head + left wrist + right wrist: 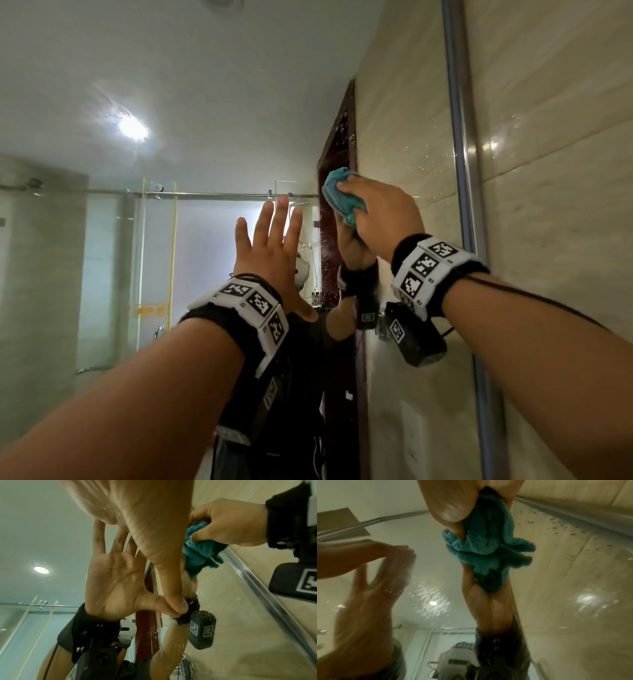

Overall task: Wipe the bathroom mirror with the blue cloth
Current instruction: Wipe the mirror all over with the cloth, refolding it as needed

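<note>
Against the mirror, blue cloth bunched under right-hand fingers.

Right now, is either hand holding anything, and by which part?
The right hand grips the bunched blue cloth around its middle, pressed to the mirror. The left hand holds nothing.
</note>
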Tool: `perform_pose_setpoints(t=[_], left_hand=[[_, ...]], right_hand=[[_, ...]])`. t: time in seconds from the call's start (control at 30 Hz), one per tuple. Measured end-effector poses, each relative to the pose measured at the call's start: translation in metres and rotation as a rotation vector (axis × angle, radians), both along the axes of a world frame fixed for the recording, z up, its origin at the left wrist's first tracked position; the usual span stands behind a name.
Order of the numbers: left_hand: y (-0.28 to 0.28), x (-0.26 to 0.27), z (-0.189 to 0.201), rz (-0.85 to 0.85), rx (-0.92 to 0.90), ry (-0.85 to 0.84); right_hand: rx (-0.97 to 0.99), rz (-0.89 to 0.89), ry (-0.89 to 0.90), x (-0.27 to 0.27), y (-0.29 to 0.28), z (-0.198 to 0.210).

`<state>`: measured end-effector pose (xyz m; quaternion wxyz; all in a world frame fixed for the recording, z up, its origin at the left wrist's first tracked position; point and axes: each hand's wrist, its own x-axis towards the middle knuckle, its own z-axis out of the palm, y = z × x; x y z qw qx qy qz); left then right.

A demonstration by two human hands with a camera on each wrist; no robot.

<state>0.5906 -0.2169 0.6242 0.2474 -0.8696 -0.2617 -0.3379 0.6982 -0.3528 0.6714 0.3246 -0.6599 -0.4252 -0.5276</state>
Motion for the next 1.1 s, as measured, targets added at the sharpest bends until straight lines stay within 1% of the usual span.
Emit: perform_pose_setpoints(t=[0.1, 0.17, 0.23, 0.33, 0.4, 0.43, 0.47, 0.5, 0.53, 0.57, 0.6, 0.67, 0.7, 0.77, 0.8, 0.87, 0.9, 0.93, 1.0, 1.07, 1.1], left_hand=[[-0.004, -0.008, 0.007, -0.030, 0.016, -0.005], [-0.005, -0.014, 0.019, -0.051, 0.054, -0.043], [-0.004, -0.015, 0.033, -0.022, 0.109, -0.029], [-0.006, -0.004, 0.053, 0.025, 0.171, 0.066], [-0.009, 0.003, 0.063, 0.047, 0.148, 0.110], [-0.010, 0.004, 0.065, 0.048, 0.115, 0.121], [-0.010, 0.006, 0.067, 0.045, 0.084, 0.128], [-0.010, 0.006, 0.069, 0.041, 0.068, 0.134], [-0.010, 0.006, 0.068, 0.037, 0.062, 0.140], [-0.009, 0.006, 0.068, 0.037, 0.069, 0.145], [-0.008, 0.006, 0.068, 0.039, 0.079, 0.149], [-0.007, 0.005, 0.068, 0.043, 0.089, 0.153], [-0.008, 0.005, 0.068, 0.044, 0.086, 0.154], [-0.009, 0.007, 0.068, 0.045, 0.079, 0.145], [-0.010, 0.008, 0.068, 0.045, 0.078, 0.141], [-0.010, 0.008, 0.067, 0.045, 0.076, 0.133], [-0.010, 0.007, 0.067, 0.045, 0.076, 0.134], [-0.010, 0.007, 0.067, 0.045, 0.077, 0.139], [-0.009, 0.006, 0.067, 0.040, 0.075, 0.145], [-0.009, 0.006, 0.066, 0.032, 0.073, 0.145], [-0.009, 0.006, 0.066, 0.031, 0.075, 0.145]], right_hand=[[0.157, -0.021, 0.168, 0.013, -0.018, 0.015], [0.208, -0.068, 0.225, 0.014, -0.023, 0.014], [0.112, -0.093, 0.216, 0.009, -0.015, 0.004], [-0.121, -0.088, 0.084, -0.001, -0.003, -0.019], [-0.214, -0.076, 0.019, 0.003, -0.002, -0.025], [-0.224, -0.052, 0.007, 0.007, -0.003, -0.024], [-0.201, -0.006, 0.006, 0.011, -0.005, -0.020], [-0.140, 0.063, 0.047, 0.017, -0.009, -0.013], [-0.062, 0.118, 0.116, 0.025, -0.018, -0.004], [0.017, 0.113, 0.181, 0.036, -0.029, 0.008], [0.080, 0.048, 0.258, 0.044, -0.040, 0.019], [0.138, -0.102, 0.362, 0.051, -0.055, 0.031], [0.149, -0.141, 0.362, 0.050, -0.054, 0.031], [0.153, -0.097, 0.303, 0.035, -0.038, 0.021], [0.131, -0.082, 0.225, 0.031, -0.029, 0.013], [0.030, -0.116, 0.063, 0.030, -0.017, 0.005], [-0.008, -0.122, 0.021, 0.034, -0.018, 0.006], [-0.020, -0.117, 0.038, 0.038, -0.023, 0.009], [0.087, -0.084, 0.160, 0.047, -0.040, 0.016], [0.205, -0.144, 0.255, 0.058, -0.054, 0.021], [0.226, -0.185, 0.283, 0.062, -0.057, 0.022]])
